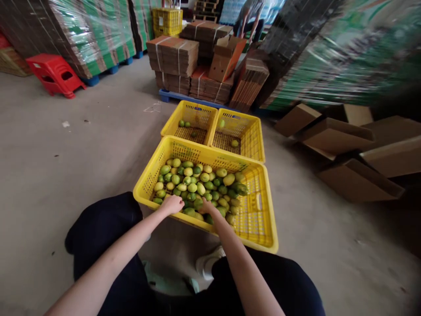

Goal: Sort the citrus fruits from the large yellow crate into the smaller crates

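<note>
A large yellow plastic crate [272, 219] stands in front of my knees, with many green and yellow lemons [192, 188] heaped in its left and middle part. My left hand [173, 204] is over the near rim with its fingers curled closed; whatever they may hold is hidden. Beside it, my right hand [207, 206] reaches in among the fruit, its fingers closed against a greenish lemon [198, 203]. Part of that grip is covered by the hand itself.
Behind stand two smaller-looking yellow crates, the left one [167, 125] and the right one [258, 136], each with a few lemons. Flattened cartons [173, 55] are stacked on a blue pallet [167, 94]. Open cardboard boxes [338, 136] lie right, a red stool [55, 72] left. A person [248, 17] bends at the back.
</note>
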Demonstrator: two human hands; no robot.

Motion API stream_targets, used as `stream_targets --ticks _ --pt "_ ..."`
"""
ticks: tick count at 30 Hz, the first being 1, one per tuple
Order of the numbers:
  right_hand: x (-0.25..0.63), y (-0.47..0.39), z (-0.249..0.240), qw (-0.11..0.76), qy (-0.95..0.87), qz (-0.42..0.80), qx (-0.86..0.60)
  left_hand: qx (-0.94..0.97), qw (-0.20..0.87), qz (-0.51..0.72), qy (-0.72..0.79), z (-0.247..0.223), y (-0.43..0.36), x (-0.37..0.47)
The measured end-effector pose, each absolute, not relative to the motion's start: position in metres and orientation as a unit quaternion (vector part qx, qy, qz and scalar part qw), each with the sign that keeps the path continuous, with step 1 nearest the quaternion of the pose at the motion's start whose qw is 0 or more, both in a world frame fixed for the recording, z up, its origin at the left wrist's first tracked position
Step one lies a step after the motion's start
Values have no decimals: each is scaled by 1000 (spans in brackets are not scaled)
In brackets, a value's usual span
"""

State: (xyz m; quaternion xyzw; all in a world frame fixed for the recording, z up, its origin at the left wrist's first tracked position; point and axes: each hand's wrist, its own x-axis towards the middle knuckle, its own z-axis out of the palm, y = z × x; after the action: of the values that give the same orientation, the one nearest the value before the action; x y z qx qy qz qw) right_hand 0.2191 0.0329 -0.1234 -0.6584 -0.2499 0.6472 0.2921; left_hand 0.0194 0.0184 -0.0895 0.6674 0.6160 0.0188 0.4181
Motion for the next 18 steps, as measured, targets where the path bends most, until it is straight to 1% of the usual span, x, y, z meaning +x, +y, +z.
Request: stream_targets --ticks 2,4,6,8,11,13,16,18 --pt "219 44 -133 138 -360 583 -715 684 394 -15 614 -83 18 21" --pt "217 51 -142 32 -445 520 -729 698 372 -41 611 -76 17 22" --pt "213 54 -150 -36 -507 462 -727 708 351 -58 609 -71 16 24" --pt "208 53 -158 -81 -550 416 -720 717 334 -70 608 -67 16 25" --pt "205 52 -165 -118 -581 376 -712 728 319 -81 601 -65 16 26" --pt "206 52 -166 -120 -586 368 -712 733 314 -86 597 -64 16 26" --pt "211 52 -159 -93 -583 377 -714 733 313 -91 597 -62 16 26" --pt "218 55 -144 -44 -585 386 -712 731 319 -93 597 -61 16 25"
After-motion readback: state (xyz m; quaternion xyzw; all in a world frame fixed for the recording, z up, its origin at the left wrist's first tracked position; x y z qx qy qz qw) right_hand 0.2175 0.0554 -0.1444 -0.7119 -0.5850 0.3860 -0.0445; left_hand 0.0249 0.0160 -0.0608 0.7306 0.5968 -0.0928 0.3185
